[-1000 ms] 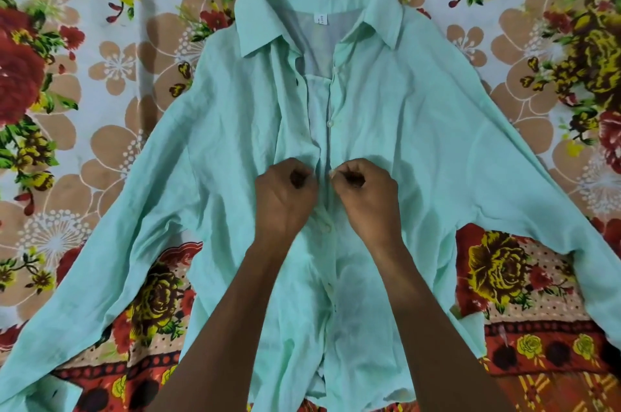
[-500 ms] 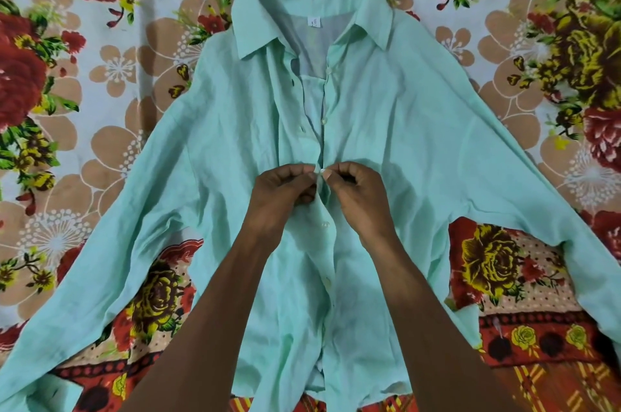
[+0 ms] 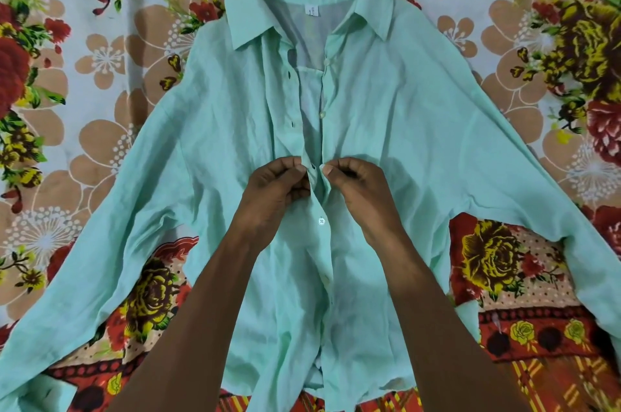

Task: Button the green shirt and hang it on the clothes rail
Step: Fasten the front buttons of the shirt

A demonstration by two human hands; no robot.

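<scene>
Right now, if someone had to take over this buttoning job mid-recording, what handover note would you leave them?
Left hand: pinches the buttonhole edge of the placket at mid-chest.
Right hand: pinches the button edge opposite, a small gap between the two edges.
Green shirt: lies face up, sleeves spread, on the floral bedsheet, collar away from the person.
Done: the button just below the hands is fastened, and the front looks closed below it.
Left: the button at the hands, the two open ones above (middle one), then hanging. No clothes rail is in view.
</scene>
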